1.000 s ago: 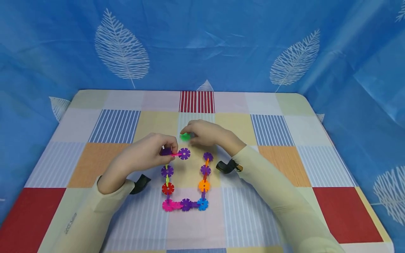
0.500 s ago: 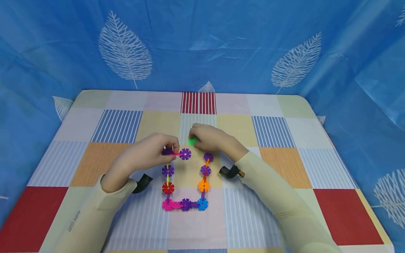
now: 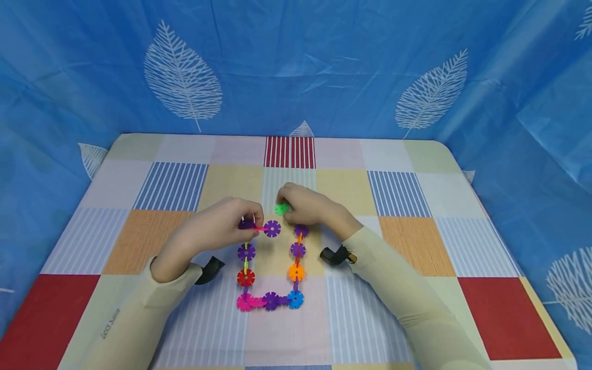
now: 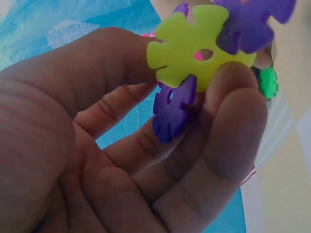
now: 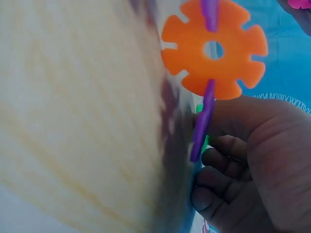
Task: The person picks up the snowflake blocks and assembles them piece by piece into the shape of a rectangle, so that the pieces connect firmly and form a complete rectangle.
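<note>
Notched plastic snowflake discs are linked into a chain, laid out like a rectangle with a gap at its far side. My left hand (image 3: 217, 223) pinches its far left part; close up, finger and thumb hold a yellow-green disc (image 4: 182, 51) slotted to a purple disc (image 4: 172, 109). From that grip a pink link leads to another purple disc (image 3: 272, 229). A separate green disc (image 3: 281, 209) is held in the fingers of my right hand (image 3: 307, 204), just beyond the chain's right end. There, an orange disc (image 5: 223, 73) partly blocks the right wrist view.
A red disc (image 3: 245, 278) and a pink disc (image 3: 244, 302) sit on the chain's left and near sides, with a blue disc (image 3: 295, 299) at the near right corner. A patchwork cloth (image 3: 370, 318) covers the table. Behind hangs a blue curtain (image 3: 296, 67) with white leaves.
My right hand has moved slightly right and nearer, carrying the green disc. The chain's right end has shifted a little to the left. My left hand keeps its grip almost in place.
</note>
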Available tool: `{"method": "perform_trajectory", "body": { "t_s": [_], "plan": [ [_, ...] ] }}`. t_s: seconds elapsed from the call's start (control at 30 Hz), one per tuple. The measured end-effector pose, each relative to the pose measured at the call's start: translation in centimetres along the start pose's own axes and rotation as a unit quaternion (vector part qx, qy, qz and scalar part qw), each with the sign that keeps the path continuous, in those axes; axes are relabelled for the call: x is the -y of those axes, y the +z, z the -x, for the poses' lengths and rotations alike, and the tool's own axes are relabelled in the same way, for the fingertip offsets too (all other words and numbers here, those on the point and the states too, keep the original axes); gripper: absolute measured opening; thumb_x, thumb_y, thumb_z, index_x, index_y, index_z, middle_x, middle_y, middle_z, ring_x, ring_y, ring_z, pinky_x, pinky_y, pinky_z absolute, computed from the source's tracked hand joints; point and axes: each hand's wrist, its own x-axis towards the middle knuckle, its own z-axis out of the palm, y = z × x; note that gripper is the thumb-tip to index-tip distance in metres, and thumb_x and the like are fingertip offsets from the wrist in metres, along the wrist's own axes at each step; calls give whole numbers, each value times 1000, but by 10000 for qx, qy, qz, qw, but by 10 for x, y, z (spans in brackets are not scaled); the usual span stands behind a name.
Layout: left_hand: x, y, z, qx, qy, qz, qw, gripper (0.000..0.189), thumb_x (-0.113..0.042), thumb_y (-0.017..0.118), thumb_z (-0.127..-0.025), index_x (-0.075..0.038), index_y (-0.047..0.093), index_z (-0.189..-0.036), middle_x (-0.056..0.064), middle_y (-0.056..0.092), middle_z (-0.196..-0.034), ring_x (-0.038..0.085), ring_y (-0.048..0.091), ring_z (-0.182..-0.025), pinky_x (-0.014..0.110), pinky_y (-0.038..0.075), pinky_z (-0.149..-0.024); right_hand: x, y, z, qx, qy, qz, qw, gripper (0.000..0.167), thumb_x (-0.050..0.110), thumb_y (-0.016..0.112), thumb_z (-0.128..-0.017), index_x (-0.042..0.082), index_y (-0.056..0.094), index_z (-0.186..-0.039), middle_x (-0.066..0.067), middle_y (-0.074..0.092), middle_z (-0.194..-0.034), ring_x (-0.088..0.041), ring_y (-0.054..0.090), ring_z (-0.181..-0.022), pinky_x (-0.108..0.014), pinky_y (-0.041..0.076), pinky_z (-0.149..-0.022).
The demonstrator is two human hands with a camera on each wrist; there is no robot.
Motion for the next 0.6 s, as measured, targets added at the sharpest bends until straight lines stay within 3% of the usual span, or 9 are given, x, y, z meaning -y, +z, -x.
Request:
{"method": "perform_trajectory", "body": {
  "t_s": [0.17, 0.3, 0.4, 0.6],
  "plan": [
    [-2, 1, -1, 23, -43, -15, 10000, 8, -5, 68, -87, -12, 63, -88, -3, 56, -72, 12, 49, -59, 28, 42, -54, -1, 2, 5, -282, 165, -1, 9995, 29, 18, 69, -83, 9, 58, -109, 0, 56, -101, -15, 51, -89, -29, 46, -84],
    [-1, 4, -3, 25, -42, 4, 10000, 9, -5, 68, -87, -13, 63, -87, -3, 57, -74, 13, 49, -59, 29, 43, -54, -6, 5, 12, -518, 172, -152, 9984, 24, 18, 70, -86, 13, 57, -105, 3, 57, -89, -13, 52, -79, -27, 47, -73],
    [0, 6, -5, 31, -11, 19, 10000, 10, -5, 68, -88, -13, 63, -87, -3, 58, -76, 13, 50, -61, 29, 43, -55, -12, 9, 20, -738, 79, -465, 9962, 20, 18, 70, -88, 15, 56, -102, 4, 55, -80, -12, 51, -70, -26, 46, -64],
    [-1, 9, -7, -147, 71, 15, 9999, 11, -7, 71, -88, -14, 62, -86, -5, 58, -75, 10, 50, -59, 28, 44, -54, -19, 10, 43, -1195, -277, -1487, 9812, 14, 19, 68, -92, 19, 58, -102, 6, 57, -78, -12, 49, -67, -28, 46, -62]
  ]
}}
